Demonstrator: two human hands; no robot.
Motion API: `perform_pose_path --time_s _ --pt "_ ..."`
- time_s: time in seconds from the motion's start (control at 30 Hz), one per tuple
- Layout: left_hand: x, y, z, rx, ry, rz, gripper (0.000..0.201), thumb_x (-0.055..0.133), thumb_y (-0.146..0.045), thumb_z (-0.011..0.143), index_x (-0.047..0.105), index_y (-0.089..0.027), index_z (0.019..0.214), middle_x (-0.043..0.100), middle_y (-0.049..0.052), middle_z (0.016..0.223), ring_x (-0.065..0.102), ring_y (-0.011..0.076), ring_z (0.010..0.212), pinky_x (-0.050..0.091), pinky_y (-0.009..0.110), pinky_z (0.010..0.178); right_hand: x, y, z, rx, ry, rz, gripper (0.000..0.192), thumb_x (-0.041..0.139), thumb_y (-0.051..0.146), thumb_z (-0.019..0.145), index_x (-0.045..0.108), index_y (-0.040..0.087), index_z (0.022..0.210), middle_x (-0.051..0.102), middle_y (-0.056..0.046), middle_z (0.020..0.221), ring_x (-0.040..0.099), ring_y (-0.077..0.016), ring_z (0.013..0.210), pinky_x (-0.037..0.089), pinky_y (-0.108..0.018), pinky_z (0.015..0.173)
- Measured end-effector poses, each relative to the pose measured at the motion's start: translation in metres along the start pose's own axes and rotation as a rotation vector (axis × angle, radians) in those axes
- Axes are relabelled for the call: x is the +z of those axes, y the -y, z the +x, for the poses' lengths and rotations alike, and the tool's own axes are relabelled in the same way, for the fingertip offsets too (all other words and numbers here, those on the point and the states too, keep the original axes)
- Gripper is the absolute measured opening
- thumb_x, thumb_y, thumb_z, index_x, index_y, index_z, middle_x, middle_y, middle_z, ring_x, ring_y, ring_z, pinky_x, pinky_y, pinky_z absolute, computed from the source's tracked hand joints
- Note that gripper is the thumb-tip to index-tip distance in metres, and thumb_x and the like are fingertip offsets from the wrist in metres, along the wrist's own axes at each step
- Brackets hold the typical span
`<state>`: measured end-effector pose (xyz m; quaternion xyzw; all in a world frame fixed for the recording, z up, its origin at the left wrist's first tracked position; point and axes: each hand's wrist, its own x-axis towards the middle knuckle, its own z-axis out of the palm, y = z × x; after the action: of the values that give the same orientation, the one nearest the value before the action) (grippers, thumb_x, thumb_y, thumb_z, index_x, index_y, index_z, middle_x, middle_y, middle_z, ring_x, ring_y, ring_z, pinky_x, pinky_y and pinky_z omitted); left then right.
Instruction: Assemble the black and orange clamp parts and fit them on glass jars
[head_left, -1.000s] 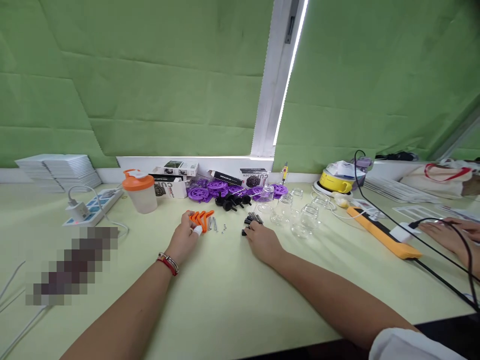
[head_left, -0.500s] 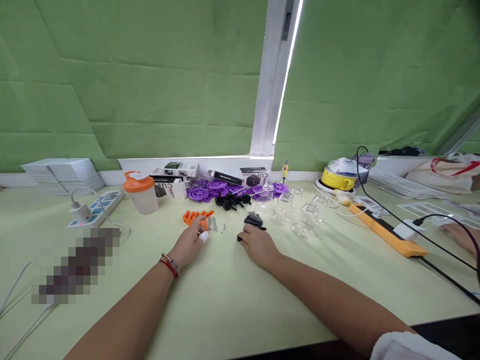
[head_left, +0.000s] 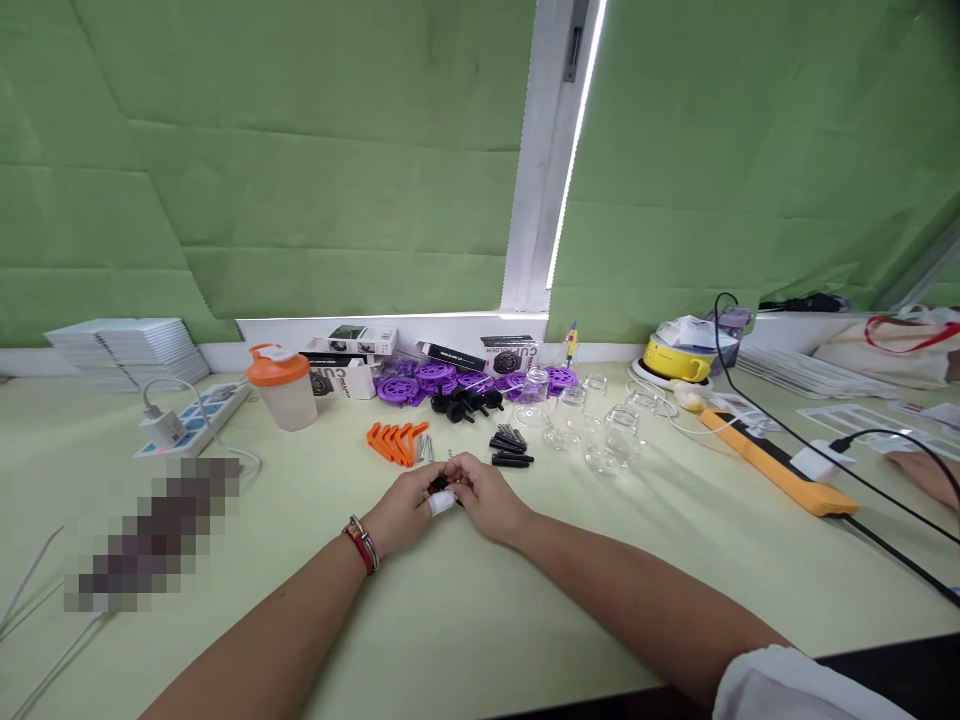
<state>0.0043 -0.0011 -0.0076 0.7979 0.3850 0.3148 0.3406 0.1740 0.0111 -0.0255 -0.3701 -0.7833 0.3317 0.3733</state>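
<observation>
My left hand (head_left: 405, 508) and my right hand (head_left: 493, 502) meet above the table, fingers closed around a small black part (head_left: 438, 485). Its shape is mostly covered by the fingers. A white wrap is on my left thumb. Just beyond my left hand lie orange angled handles (head_left: 391, 443) in a row, with metal screws (head_left: 426, 447) beside them. Black rods (head_left: 512, 461) and small springs (head_left: 513, 434) lie past my right hand. Behind these are black stemmed pieces (head_left: 457, 404) and a heap of purple wheel-shaped parts (head_left: 435, 374).
Clear glass jars (head_left: 621, 432) stand to the right. An orange-lidded shaker bottle (head_left: 282, 385) and a white power strip (head_left: 196, 418) are at left. Printed boxes (head_left: 341, 378) line the back. An orange power strip (head_left: 780, 465) with cables lies near another person's arm (head_left: 926, 472).
My left hand has left the orange handles and screws, moving right and nearer. My right hand has come left from the rods with the black part, and both hands now meet.
</observation>
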Motion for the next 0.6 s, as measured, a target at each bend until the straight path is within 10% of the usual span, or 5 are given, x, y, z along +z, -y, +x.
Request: perform_pose_path --time_s 0.27,0.6 --pt "0.004 0.007 0.002 -0.088 -0.125 -0.045 0.02 0.057 -0.032 0.077 0.06 -0.017 0.09 0.063 0.004 0.082 0.055 0.0157 0.075 0.043 0.027 0.068 -0.001 -0.011 0.002 0.043 0.052 0.073 0.014 0.046 0.016 0.081 0.056 0.019 0.091 0.054 0.002 0.069 0.05 -0.011 0.063 0.041 -0.023 0.061" --pt "0.001 0.005 -0.001 -0.121 -0.219 0.011 0.016 0.057 -0.028 0.074 0.062 -0.017 0.085 0.057 0.002 0.074 0.05 0.013 0.065 0.043 0.026 0.062 -0.073 -0.053 0.023 0.151 -0.213 -0.597 0.031 0.04 0.006 0.082 0.068 0.016 0.091 0.062 -0.008 0.097 0.052 -0.0186 0.093 0.039 -0.031 0.086"
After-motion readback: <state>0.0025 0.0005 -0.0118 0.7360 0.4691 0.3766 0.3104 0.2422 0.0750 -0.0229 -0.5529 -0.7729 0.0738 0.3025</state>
